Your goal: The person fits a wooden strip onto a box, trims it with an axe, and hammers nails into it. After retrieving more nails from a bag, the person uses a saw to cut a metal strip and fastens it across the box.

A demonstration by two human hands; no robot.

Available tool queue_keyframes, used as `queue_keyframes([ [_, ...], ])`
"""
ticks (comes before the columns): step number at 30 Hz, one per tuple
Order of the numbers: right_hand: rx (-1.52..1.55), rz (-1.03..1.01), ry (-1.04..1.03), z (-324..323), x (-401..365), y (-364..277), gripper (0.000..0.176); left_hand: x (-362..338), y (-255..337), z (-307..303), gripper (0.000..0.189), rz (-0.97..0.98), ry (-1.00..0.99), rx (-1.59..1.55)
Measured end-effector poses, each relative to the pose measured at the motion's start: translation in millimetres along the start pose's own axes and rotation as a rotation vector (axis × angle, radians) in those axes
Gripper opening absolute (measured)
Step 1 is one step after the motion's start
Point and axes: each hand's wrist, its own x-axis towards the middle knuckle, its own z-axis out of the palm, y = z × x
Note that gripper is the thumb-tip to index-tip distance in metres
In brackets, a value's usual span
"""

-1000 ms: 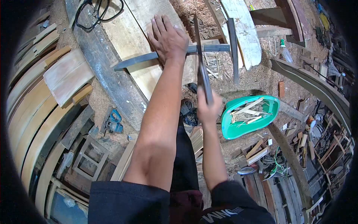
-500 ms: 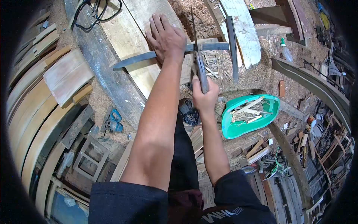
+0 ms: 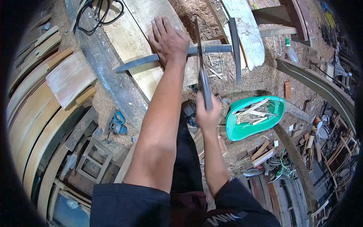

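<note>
A dark grey, slightly curved wooden strip [image 3: 141, 61] lies across pale planks [image 3: 130, 41], its right end reaching past them. My left hand [image 3: 169, 42] rests flat on the strip and the planks, fingers stretched out. In my right hand [image 3: 208, 111] is a handsaw [image 3: 204, 81], gripped by its handle. Its narrow blade points away from me and crosses the strip just right of the planks' edge. Whether the teeth have entered the wood cannot be made out.
A green tub [image 3: 236, 132] with wood scraps stands at right on the shavings-covered floor. A blue power tool [image 3: 118, 123] lies at lower left, and a black cable [image 3: 89, 24] on the bench. Curved boards [image 3: 32, 125] are stacked at left; another dark strip [image 3: 235, 53] is beyond the saw.
My right hand has drawn the saw back toward me, and its blade has slid along across the strip. My left hand stays flat in the same place.
</note>
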Motion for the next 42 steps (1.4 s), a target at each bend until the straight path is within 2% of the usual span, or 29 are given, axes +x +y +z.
queue_keyframes([
  [2,0.009,0.083,-0.005,-24,-66,-8,0.021,-3,-2,0,0.059,0.000,-0.003,-0.002],
  [5,0.003,0.061,0.093,-30,-79,-22,0.021,-6,-2,1,0.058,0.003,0.005,-0.004],
  [6,0.034,0.143,0.044,-30,-63,-15,0.023,-9,-3,0,0.058,0.005,-0.008,-0.002],
  [7,0.069,0.093,0.042,-21,-40,1,0.026,-1,-1,0,0.058,0.011,0.002,-0.001],
  [10,0.022,0.011,-0.032,6,30,-8,0.027,-3,-1,-1,0.057,0.003,0.023,-0.019],
  [12,0.021,0.018,-0.034,2,24,-4,0.026,-2,0,-2,0.057,0.016,0.013,-0.016],
  [14,0.028,0.079,0.018,-16,-32,-9,0.025,-1,-1,-2,0.057,0.013,0.009,-0.030],
  [16,-0.059,0.006,0.032,-33,-86,-8,0.025,-2,-1,-2,0.060,-0.005,-0.030,-0.041],
  [18,0.019,0.098,0.017,-38,-85,2,0.023,-2,-1,-2,0.062,-0.013,-0.047,-0.046],
  [19,0.060,0.147,0.013,-39,-80,-3,0.023,-3,-1,-3,0.062,-0.010,-0.050,-0.046],
  [21,0.057,0.073,0.020,-18,-25,-3,0.024,-1,-1,-1,0.061,-0.006,-0.040,-0.051],
  [22,0.086,0.099,-0.005,-5,7,-11,0.025,2,-1,0,0.061,-0.007,-0.036,-0.056],
  [23,0.049,0.049,-0.022,5,35,-12,0.024,3,-1,0,0.061,-0.012,-0.041,-0.057],
  [24,-0.001,0.087,-0.021,10,43,-18,0.025,-2,-1,-2,0.062,-0.017,-0.059,-0.059],
  [26,-0.024,0.061,-0.025,0,7,-4,0.025,4,2,-2,0.062,-0.009,-0.055,-0.078],
  [27,-0.018,0.040,0.016,-9,-27,0,0.021,4,1,-1,0.062,-0.012,-0.055,-0.072],
  [28,-0.054,0.082,-0.027,-25,-61,-7,0.019,-1,-1,-2,0.062,-0.017,-0.063,-0.063],
  [29,-0.045,0.047,-0.001,-35,-96,11,0.018,-1,0,-4,0.062,-0.026,-0.069,-0.065],
  [32,-0.028,0.067,0.019,-37,-78,-8,0.019,-2,-1,-3,0.062,-0.009,-0.061,-0.066],
  [34,0.040,-0.002,0.031,-8,-20,-2,0.026,2,2,-2,0.062,-0.022,-0.062,-0.065],
  [36,0.000,0.069,-0.010,14,37,-12,0.029,-1,0,-2,0.062,-0.027,-0.050,-0.059],
  [38,0.012,0.059,-0.022,12,37,-14,0.026,-5,-1,-2,0.061,-0.011,-0.053,-0.046],
  [42,-0.129,-0.099,0.003,-31,-80,3,0.020,-1,-2,1,0.061,-0.010,-0.040,-0.053],
])
